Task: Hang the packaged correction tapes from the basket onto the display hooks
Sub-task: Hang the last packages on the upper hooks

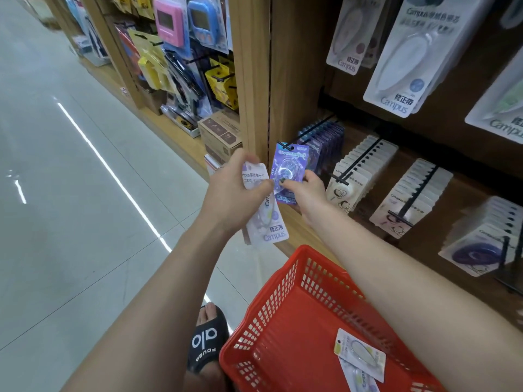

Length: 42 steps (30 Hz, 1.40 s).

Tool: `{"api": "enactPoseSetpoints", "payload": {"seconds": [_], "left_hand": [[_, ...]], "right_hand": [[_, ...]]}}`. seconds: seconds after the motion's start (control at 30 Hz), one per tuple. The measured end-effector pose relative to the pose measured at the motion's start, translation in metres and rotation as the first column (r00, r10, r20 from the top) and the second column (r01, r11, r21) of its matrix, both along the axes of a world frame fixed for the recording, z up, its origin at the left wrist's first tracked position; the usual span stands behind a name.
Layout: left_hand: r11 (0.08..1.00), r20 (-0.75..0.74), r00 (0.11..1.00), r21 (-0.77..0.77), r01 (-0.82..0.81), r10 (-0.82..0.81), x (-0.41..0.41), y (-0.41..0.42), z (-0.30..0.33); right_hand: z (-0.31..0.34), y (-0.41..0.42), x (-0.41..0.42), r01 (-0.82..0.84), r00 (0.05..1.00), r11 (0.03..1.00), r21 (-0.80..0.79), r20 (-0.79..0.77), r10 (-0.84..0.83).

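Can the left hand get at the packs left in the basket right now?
Probably not: the left hand is full, shut on white Campus packs, and the right forearm lies across the red basket beside the loose packs.

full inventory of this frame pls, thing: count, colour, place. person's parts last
purple pack: 1, purple, at the tip of the leftmost lower hook, pinched by the right hand
white packs: a few, exact count unclear, white, in the left hand
basket: 1, red, bottom centre
packs in basket: at least 2, white, basket's right side
lower hook rows: 4 visible, purple then white packs, right shelf
large Campus packs: several, white, upper right hooks
timers: 2, pink and blue, left bay top
cardboard boxes: about 2, brown, left bay shelf
floor: grey tiles, left
sandal: 1, black, on foot beside the basket
left hand: 1, centre
right hand: 1, centre
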State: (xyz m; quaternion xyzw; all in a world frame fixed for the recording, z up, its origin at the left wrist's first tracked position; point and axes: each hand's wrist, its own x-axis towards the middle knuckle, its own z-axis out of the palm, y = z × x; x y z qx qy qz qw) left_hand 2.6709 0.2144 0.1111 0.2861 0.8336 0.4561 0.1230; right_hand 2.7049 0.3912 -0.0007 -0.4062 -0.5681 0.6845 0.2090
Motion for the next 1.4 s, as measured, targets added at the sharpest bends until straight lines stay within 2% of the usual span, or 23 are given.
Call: {"api": "enactPoseSetpoints", "payload": {"seconds": [0.13, 0.33, 0.5, 0.6, 0.7, 0.77, 0.87, 0.93, 0.97, 1.1, 1.27, 1.4], "left_hand": [[0.999, 0.088, 0.996, 0.032, -0.034, 0.031, -0.003, 0.003, -0.001], [0.99, 0.112, 0.991, 0.111, -0.084, 0.072, -0.005, 0.005, -0.002], [0.983, 0.116, 0.993, 0.18, -0.039, 0.018, -0.003, 0.006, 0.001], [0.982, 0.102, 0.995, 0.188, 0.004, -0.023, -0.001, 0.005, 0.003], [0.978, 0.119, 0.992, 0.209, 0.027, -0.052, 0.0, 0.004, 0.004], [0.976, 0.12, 0.99, 0.214, 0.042, -0.069, 0.0, 0.002, 0.005], [0.972, 0.114, 0.988, 0.223, 0.073, -0.1, 0.003, 0.002, 0.005], [0.966, 0.136, 0.983, 0.242, 0.091, -0.127, 0.006, 0.002, 0.006], [0.961, 0.151, 0.978, 0.257, 0.103, -0.145, 0.009, 0.003, 0.006], [0.943, 0.208, 0.957, 0.306, 0.133, -0.202, 0.028, 0.007, 0.008], [0.932, 0.325, 0.919, 0.347, 0.102, -0.221, 0.062, 0.019, 0.011], [0.923, 0.356, 0.886, 0.345, 0.172, -0.298, 0.101, 0.027, 0.0]], "right_hand": [[-0.009, -0.003, -0.01, 0.029, 0.999, 1.0, 0.003, 0.02, -0.029], [-0.012, 0.007, -0.02, 0.121, 0.989, 0.992, 0.029, 0.084, -0.123], [-0.004, 0.034, -0.03, 0.201, 0.967, 0.977, -0.075, 0.177, -0.185], [-0.005, 0.036, -0.022, 0.185, 0.97, 0.969, -0.166, 0.188, -0.153], [-0.004, 0.02, 0.0, 0.102, 0.968, 0.982, -0.16, 0.241, -0.061], [0.003, 0.0, 0.021, 0.021, 0.985, 0.977, -0.213, 0.174, 0.017], [0.026, -0.031, 0.061, -0.197, 0.977, 0.911, -0.363, -0.149, 0.152], [0.042, -0.045, 0.087, -0.334, 0.922, 0.873, -0.354, -0.313, 0.226], [0.05, -0.052, 0.098, -0.37, 0.903, 0.879, -0.301, -0.339, 0.264], [0.073, -0.066, 0.13, -0.348, 0.899, 0.934, -0.079, -0.311, 0.309], [0.091, -0.067, 0.171, -0.252, 0.919, 0.962, -0.105, -0.336, 0.204], [0.101, -0.064, 0.208, -0.157, 0.946, 0.983, -0.1, -0.302, 0.121]]}}
